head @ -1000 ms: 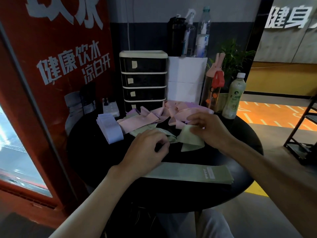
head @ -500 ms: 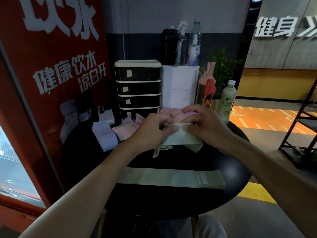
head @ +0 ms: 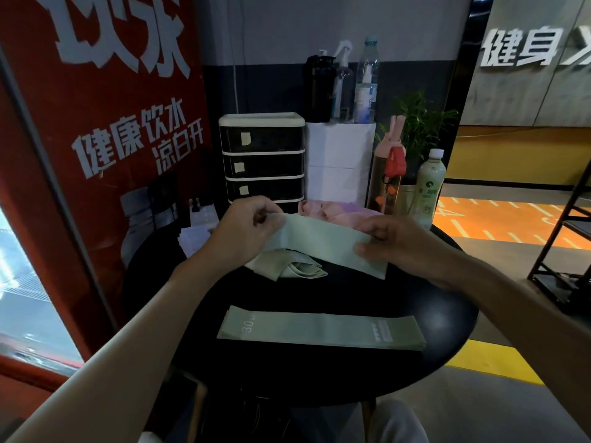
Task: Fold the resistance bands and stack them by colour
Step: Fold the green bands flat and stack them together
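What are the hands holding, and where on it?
A green resistance band, held out between both hands: the left hand pinches its left end, the right hand grips near its right end.

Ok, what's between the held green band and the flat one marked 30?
Head view: a crumpled green band below the held band, then bare table before the flat band.

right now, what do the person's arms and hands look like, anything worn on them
The left forearm and right forearm are bare, no sleeves in view. The left hand and right hand have no gloves, and no watch, bracelet or ring shows.
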`<action>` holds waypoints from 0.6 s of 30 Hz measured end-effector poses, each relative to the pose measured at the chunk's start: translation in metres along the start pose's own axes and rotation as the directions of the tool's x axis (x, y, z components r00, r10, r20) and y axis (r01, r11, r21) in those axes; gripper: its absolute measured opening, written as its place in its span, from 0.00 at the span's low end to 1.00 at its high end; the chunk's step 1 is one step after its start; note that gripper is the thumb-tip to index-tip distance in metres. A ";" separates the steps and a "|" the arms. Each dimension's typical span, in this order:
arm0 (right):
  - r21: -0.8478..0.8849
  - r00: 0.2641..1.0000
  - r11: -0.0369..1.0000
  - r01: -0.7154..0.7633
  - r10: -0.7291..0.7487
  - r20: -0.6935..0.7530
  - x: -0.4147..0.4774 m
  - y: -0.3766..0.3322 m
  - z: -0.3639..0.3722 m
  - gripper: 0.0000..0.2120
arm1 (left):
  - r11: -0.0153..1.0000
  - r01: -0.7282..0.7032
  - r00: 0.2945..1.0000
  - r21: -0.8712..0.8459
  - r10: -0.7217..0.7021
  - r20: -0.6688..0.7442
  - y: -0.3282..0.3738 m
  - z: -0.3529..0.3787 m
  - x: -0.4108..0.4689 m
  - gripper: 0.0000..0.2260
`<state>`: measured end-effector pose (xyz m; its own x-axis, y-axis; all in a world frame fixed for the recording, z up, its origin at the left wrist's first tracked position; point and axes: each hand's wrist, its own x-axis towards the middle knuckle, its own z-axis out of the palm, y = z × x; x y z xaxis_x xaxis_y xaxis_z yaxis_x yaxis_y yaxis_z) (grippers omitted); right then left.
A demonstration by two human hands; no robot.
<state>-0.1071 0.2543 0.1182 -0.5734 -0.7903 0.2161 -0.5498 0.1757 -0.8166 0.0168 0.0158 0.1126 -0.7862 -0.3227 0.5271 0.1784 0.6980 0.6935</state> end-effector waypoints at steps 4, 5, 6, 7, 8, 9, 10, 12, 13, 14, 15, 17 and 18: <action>-0.084 0.989 0.995 0.046 -0.057 -0.140 0.002 -0.006 -0.007 0.05 | 0.995 0.017 1.000 0.101 -0.018 0.008 -0.012 -0.005 -0.002 0.06; -0.083 0.980 0.994 0.067 -0.082 -0.179 0.003 -0.009 -0.008 0.04 | 0.992 0.028 0.999 0.124 -0.031 0.024 -0.013 -0.004 -0.002 0.07; -0.073 0.971 0.993 0.094 -0.108 -0.215 0.004 -0.011 -0.009 0.04 | 0.990 0.040 0.998 0.137 -0.046 0.041 -0.015 -0.002 -0.002 0.08; -0.071 0.961 0.990 0.119 -0.133 -0.242 0.005 -0.015 -0.009 0.05 | 0.990 0.053 0.997 0.134 -0.061 0.055 -0.015 0.000 -0.002 0.08; -0.077 0.952 0.987 0.140 -0.155 -0.265 0.007 -0.018 -0.009 0.06 | 0.991 0.067 0.995 0.118 -0.075 0.064 -0.015 0.003 -0.001 0.07; -0.075 0.946 0.986 0.149 -0.164 -0.279 0.008 -0.021 -0.009 0.07 | 0.992 0.075 0.994 0.103 -0.082 0.069 -0.014 0.005 0.000 0.05; -0.058 0.944 0.986 0.155 -0.165 -0.286 0.010 -0.023 -0.009 0.10 | 0.992 0.081 0.994 0.100 -0.088 0.070 -0.013 0.008 0.001 0.04; -0.015 0.941 0.984 0.176 -0.173 -0.292 0.012 -0.029 -0.008 0.18 | 0.988 0.078 0.994 0.136 -0.088 0.066 -0.010 0.011 0.002 0.03; 0.001 0.935 0.981 0.193 -0.184 -0.304 0.013 -0.032 -0.008 0.21 | 0.986 0.076 0.994 0.148 -0.087 0.068 -0.008 0.012 0.002 0.03; 0.008 0.925 0.977 0.214 -0.200 -0.325 0.014 -0.035 -0.009 0.23 | 0.987 0.076 0.993 0.141 -0.088 0.077 -0.007 0.013 0.003 0.02; 0.008 0.911 0.972 0.236 -0.218 -0.351 0.015 -0.038 -0.009 0.24 | 0.989 0.080 0.992 0.121 -0.090 0.087 -0.004 0.014 0.003 0.03; -0.009 0.885 0.965 0.262 -0.244 -0.398 0.017 -0.044 -0.009 0.26 | 0.996 0.057 0.995 0.065 -0.062 0.084 0.007 0.014 0.003 0.03; 0.003 0.880 0.964 0.265 -0.241 -0.410 0.018 -0.046 -0.007 0.26 | 0.999 0.032 0.997 0.034 -0.034 0.070 0.013 0.015 0.005 0.02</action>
<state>-0.0967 0.2364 0.1633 -0.6213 -0.4967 0.6061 -0.6805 -0.0415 -0.7316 0.0070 0.0330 0.1171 -0.8311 -0.3008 0.4678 0.1331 0.7091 0.6924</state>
